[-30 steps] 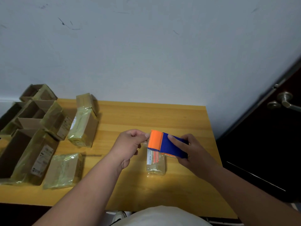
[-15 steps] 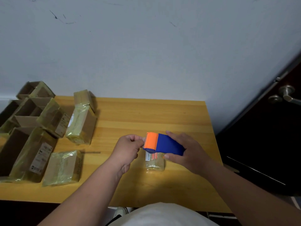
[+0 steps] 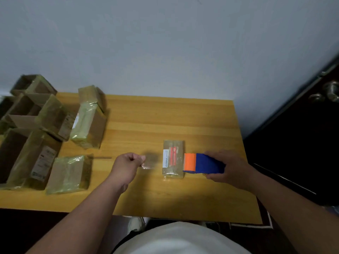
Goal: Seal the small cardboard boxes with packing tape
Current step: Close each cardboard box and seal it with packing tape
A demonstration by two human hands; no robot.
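A person's right hand (image 3: 233, 169) grips a blue-and-orange tape dispenser (image 3: 203, 163) just right of a small box (image 3: 173, 159) lying flat near the middle of the wooden bench (image 3: 165, 118). The left hand (image 3: 126, 165), fingers curled, pinches the end of a strip of clear tape (image 3: 149, 162) held left of the box. Taped and open cardboard boxes (image 3: 36, 129) crowd the bench's left side; a dark door (image 3: 302, 136) stands at right.

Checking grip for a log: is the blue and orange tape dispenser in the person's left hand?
No, the right hand grips the blue and orange tape dispenser; the left hand pinches clear tape.
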